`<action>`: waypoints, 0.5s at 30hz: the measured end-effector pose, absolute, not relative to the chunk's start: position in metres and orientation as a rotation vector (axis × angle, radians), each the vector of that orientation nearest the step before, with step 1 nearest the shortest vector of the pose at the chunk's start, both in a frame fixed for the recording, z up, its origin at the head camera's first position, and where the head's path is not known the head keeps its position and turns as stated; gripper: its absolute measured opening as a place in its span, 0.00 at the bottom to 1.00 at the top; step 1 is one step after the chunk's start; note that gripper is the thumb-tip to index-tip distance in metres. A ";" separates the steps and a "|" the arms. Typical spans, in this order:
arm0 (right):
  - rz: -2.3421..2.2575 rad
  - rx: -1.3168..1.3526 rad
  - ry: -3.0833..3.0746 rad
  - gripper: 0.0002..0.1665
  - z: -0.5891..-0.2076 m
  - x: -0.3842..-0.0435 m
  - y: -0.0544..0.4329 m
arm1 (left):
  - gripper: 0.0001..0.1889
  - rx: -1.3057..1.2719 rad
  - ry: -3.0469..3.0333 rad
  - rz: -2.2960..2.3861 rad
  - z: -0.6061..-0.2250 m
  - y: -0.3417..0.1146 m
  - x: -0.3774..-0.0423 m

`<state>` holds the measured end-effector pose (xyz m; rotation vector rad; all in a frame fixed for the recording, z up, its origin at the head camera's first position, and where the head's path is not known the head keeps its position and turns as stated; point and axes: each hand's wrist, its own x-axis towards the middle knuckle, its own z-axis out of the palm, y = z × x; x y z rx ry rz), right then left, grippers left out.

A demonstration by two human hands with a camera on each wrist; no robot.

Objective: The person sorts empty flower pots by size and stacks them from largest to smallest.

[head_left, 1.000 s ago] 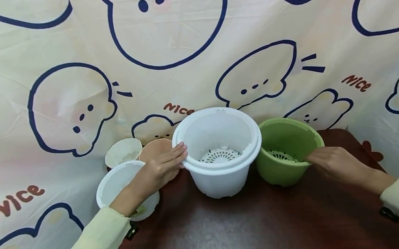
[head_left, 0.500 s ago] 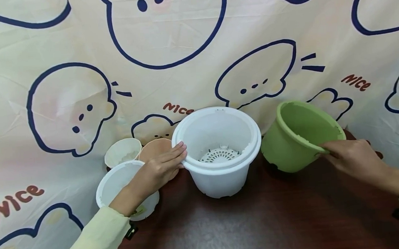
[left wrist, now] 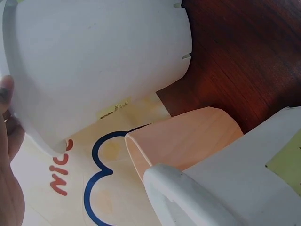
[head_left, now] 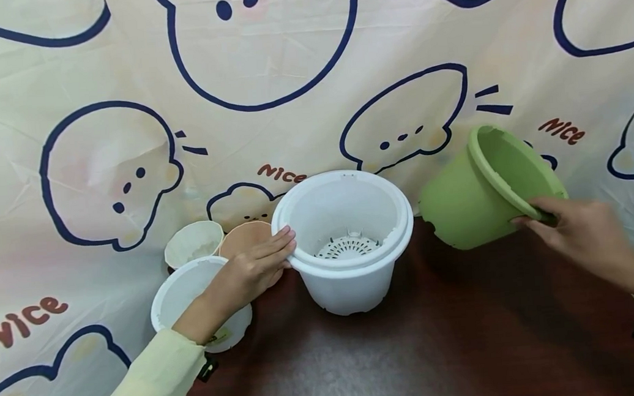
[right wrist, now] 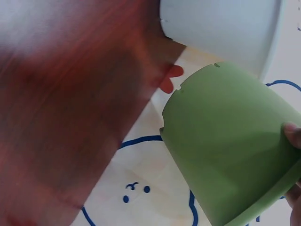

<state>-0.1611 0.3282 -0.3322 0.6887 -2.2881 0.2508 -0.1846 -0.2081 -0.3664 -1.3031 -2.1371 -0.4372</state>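
My left hand (head_left: 260,260) holds the left rim of a large white plastic plant pot (head_left: 351,287), its fingers laid over the edge. This pot stands upright with a slotted drainage base inside; its rim looks doubled. In the left wrist view, fingertips (left wrist: 6,92) show at the white rim. My right hand (head_left: 579,232) grips the rim of a green plant pot (head_left: 463,203), thumb on the outer wall. The green pot is tilted, mouth toward the upper right, and raised over the right side of the table. In the right wrist view its notched bottom edge (right wrist: 171,101) shows.
Behind my left forearm are a smaller white pot (head_left: 169,300) with a yellow-green label, a peach-coloured pot (head_left: 245,237) and a cream pot (head_left: 193,240). A printed cloth (head_left: 268,134) hangs right behind the dark wooden table (head_left: 362,366).
My right hand has lifted the green pot from the table, up and to the right, tipping it. My left hand and the large white pot have stayed in place.
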 end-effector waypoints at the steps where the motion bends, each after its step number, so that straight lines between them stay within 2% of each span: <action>1: 0.256 0.673 -2.294 0.49 -0.329 -0.160 0.328 | 0.20 -1.305 -2.137 -0.439 -0.366 -0.208 -0.185; 15: 0.266 0.551 -2.304 0.54 -0.293 -0.159 0.324 | 0.20 -1.306 -2.147 -0.446 -0.367 -0.209 -0.186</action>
